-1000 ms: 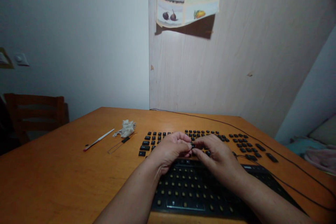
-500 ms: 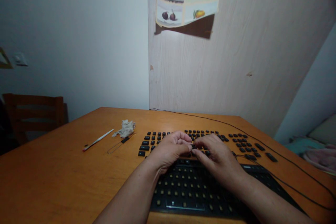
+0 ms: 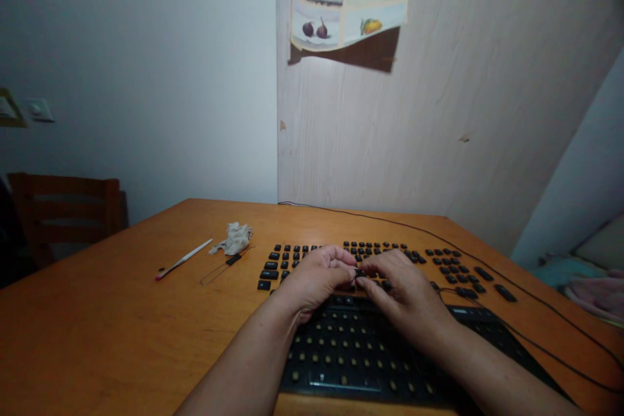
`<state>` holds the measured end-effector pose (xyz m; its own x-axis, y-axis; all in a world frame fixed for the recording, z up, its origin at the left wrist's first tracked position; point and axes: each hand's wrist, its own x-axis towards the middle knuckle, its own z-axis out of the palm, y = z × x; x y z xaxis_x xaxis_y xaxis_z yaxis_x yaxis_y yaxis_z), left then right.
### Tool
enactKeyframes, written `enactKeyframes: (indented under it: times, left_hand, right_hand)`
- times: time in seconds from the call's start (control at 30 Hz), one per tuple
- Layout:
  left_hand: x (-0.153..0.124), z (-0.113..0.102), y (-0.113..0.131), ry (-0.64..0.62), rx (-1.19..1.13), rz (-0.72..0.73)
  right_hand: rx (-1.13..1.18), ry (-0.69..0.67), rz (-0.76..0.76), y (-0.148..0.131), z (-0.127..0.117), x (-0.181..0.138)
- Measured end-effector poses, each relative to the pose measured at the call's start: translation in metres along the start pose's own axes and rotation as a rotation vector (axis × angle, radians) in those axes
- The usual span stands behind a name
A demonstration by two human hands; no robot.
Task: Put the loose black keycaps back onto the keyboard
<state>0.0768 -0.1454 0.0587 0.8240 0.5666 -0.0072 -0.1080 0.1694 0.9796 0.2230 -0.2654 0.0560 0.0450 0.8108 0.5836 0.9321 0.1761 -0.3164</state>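
Observation:
Above the back edge of a black keyboard base (image 3: 336, 344), my two hands meet fingertip to fingertip. A small dark keycap (image 3: 359, 273) is pinched between them, mostly covered by the fingers. My left hand (image 3: 319, 279) is closed, thumb and fingers pressed together on its left side. From the right, my right hand (image 3: 402, 286) grips it with thumb and forefinger. The base shows bare key posts, with a few caps in place along its top row. Loose black keycaps (image 3: 270, 274) lie in rows behind it, partly hidden by my hands.
Left of the keycaps lie a crumpled grey cloth (image 3: 236, 238), a wire keycap puller (image 3: 234, 259) and a thin white brush (image 3: 188, 258). A black cable (image 3: 419, 227) runs along the right side of the wooden table (image 3: 121, 331). A chair (image 3: 65, 211) stands at the left.

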Motion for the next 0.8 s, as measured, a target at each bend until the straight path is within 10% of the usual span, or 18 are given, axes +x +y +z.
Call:
enactKeyframes:
  times: [0.8]
  left_hand:
    - [0.008, -0.006, -0.008, 0.15, 0.309, 0.085]
  right_hand:
    - [0.012, -0.234, 0.087, 0.022, -0.002, 0.003]
